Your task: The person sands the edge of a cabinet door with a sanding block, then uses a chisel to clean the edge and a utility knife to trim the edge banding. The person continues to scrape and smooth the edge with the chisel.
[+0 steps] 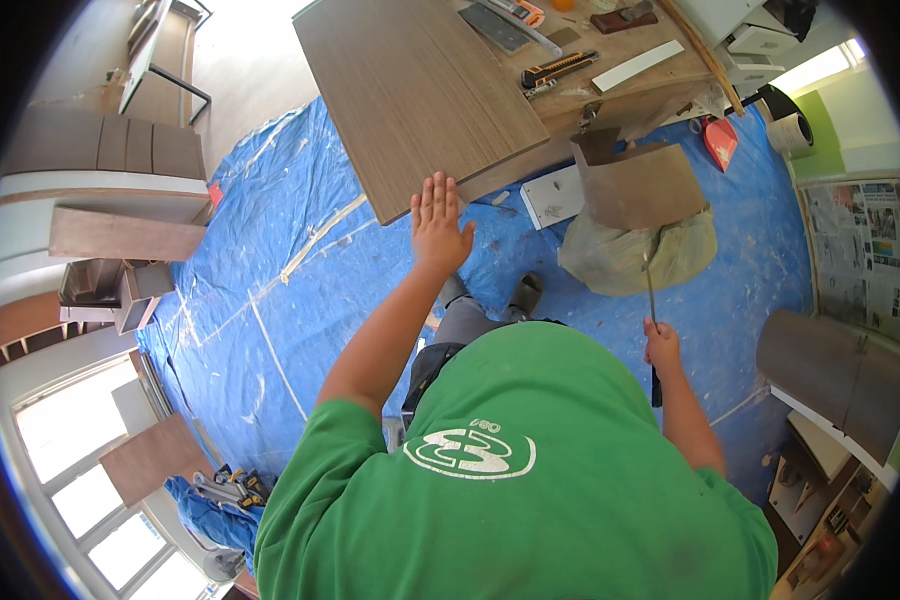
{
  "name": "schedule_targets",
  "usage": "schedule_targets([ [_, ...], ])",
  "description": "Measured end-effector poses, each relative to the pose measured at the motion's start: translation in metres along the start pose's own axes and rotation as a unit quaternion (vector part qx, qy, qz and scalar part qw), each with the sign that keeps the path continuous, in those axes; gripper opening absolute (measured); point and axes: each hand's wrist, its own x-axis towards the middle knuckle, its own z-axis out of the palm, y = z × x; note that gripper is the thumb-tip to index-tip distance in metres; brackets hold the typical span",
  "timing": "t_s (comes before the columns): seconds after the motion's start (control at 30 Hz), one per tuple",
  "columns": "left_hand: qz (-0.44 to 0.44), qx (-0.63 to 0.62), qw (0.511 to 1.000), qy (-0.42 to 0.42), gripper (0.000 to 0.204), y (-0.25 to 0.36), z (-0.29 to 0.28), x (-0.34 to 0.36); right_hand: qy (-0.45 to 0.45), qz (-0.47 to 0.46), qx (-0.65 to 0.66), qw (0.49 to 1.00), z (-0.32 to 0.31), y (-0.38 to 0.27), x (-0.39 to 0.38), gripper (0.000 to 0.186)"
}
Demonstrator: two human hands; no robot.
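Note:
My left hand (437, 226) is open, its fingers stretched out together at the near corner of a brown wood-grain panel (410, 95). The panel lies flat on the workbench and juts past its front edge. My right hand (662, 346) is closed around a long, thin metal tool (652, 285) with a dark handle end showing below the fist. Its tip points forward, in front of a plastic bag (610, 262); I cannot make out its exact kind. A curved brown sheet (642, 185) stands in the bag's mouth.
On the workbench (580, 100) lie an orange-and-black utility knife (560, 68), a white strip (638, 66) and a wooden hand plane (625, 17). A red dustpan (719, 143) is at the right. Blue tarp (260, 270) covers the floor. Drawer boxes (120, 290) stand left.

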Motion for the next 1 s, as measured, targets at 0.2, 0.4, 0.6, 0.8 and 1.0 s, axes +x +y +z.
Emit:
schedule_targets([
  [0.2, -0.015, 0.019, 0.999, 0.032, 0.074, -0.040, -0.008, -0.024, 0.005, 0.016, -0.016, 1.000, 0.003, 0.043, 0.000, 0.050],
  [0.4, -0.046, -0.187, 0.971, 0.143, 0.019, -0.059, -0.003, 0.016, 0.009, 0.030, -0.006, 1.000, 0.002, 0.051, -0.001, 0.051],
  [0.6, -0.194, -0.187, 0.960, 0.074, 0.024, -0.046, -0.007, 0.062, 0.021, 0.001, 0.015, 1.000, -0.007, 0.042, 0.001, 0.052],
  [0.8, -0.204, -0.197, 0.959, 0.013, 0.031, -0.042, -0.021, 0.065, 0.026, 0.035, 0.015, 0.999, -0.003, 0.043, -0.008, 0.052],
  [1.0, -0.225, -0.180, 0.958, 0.014, 0.033, -0.037, -0.020, 0.068, 0.018, 0.026, -0.003, 1.000, 0.005, 0.054, -0.010, 0.053],
])
